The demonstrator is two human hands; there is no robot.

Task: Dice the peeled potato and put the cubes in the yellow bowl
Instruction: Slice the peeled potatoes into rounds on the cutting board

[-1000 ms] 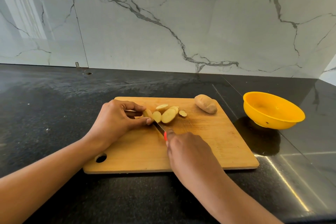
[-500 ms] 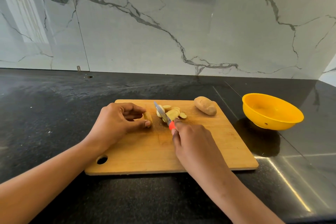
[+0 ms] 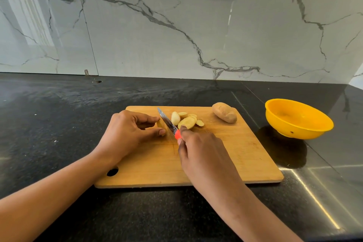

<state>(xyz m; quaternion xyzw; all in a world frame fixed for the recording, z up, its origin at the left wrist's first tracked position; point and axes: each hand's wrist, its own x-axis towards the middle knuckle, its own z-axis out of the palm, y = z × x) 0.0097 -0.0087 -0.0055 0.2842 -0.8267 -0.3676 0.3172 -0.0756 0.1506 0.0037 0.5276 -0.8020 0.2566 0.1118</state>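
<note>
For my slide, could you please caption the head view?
Right hand holds knife beside potato slices on board; bowl empty.

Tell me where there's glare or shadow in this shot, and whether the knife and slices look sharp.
Head view: glare streaks cross the countertop at lower right; a pale reflection washes the marble wall at left; the yellow bowl throws a dark patch on the counter beside it; the knife in the right hand and the potato slices look fairly crisp.
</note>
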